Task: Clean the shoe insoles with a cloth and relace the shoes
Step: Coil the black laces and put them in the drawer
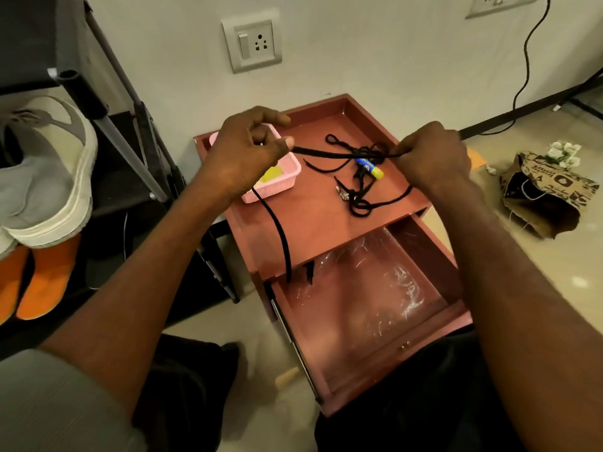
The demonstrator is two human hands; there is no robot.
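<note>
Pink basket [287, 177] and glue stick [370, 166] lie beneath the taut black lace [326, 154].

A pale wall [375, 53] carried a grey switch-and-socket plate [252, 45], and a black cable [528, 76] hung down to the beige floor [538, 265]. A reddish-brown bedside cabinet [313, 220] stood against it, its drawer [368, 308] pulled open, beside a dark shelf rack [107, 93].

Left hand [248, 151] and right hand [430, 154] pinch a black shoelace [329, 154] taut above reddish cabinet top [313, 216]; tangled lace [359, 194], glue stick [370, 167], pink basket [277, 187] below. Drawer [375, 321] open. Grey shoe [42, 171] on rack, left.
</note>
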